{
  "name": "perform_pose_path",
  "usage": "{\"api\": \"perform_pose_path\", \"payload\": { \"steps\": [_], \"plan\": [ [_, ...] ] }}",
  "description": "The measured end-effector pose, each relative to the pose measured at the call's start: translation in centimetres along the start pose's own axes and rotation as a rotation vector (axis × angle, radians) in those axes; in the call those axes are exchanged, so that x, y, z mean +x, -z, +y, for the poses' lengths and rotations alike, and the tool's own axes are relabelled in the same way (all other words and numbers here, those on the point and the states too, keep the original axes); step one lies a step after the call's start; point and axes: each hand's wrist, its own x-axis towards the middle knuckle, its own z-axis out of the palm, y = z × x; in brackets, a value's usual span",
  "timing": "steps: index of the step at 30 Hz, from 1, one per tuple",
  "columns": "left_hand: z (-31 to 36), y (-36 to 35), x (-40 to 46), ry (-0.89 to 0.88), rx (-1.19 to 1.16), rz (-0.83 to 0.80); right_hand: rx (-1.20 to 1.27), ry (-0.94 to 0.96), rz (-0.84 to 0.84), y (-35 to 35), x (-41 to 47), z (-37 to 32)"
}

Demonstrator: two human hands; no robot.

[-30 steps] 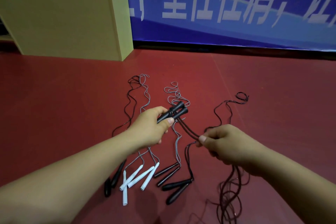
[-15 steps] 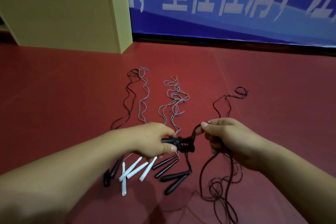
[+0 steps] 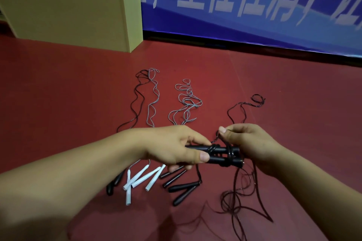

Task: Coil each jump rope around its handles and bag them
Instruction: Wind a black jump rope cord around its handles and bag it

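Observation:
My left hand (image 3: 176, 146) grips a pair of black jump-rope handles (image 3: 221, 154) held side by side, pointing right. A few turns of dark cord wrap around them. My right hand (image 3: 248, 143) pinches that dark cord (image 3: 238, 197) just above the handles; the rest hangs in loose loops to the floor. On the red floor below lie white handles (image 3: 141, 180) and more black handles (image 3: 182, 188), their ropes stretched away from me. No bag is in view.
Grey rope (image 3: 186, 101) and black rope (image 3: 137, 100) trail across the red floor (image 3: 58, 94) toward a tan wooden box (image 3: 68, 4) at back left. A blue banner (image 3: 254, 6) runs along the back wall.
The handles came down from an upward tilt to lying level between my hands. My right hand has moved in close and laid turns of cord around them.

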Motion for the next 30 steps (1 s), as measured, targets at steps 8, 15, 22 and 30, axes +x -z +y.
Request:
{"api": "perform_pose_path", "payload": {
  "steps": [8, 15, 22, 30],
  "plan": [
    [-0.3, 0.6, 0.1, -0.167, -0.391, 0.113, 0.008, 0.048, 0.022, -0.5, 0.1, 0.4],
    [-0.5, 1.4, 0.5, -0.064, -0.56, 0.432, 0.064, -0.072, -0.114, -2.2, -0.3, -0.2],
    [-1.5, 2.1, 0.6, 0.049, -0.536, 0.616, 0.128, -0.151, -0.079, -2.1, -0.4, -0.6],
    [-2.3, 2.5, 0.6, 0.136, -0.467, 0.704, 0.041, -0.026, -0.008, -1.3, -0.4, -0.7]
  ]
}}
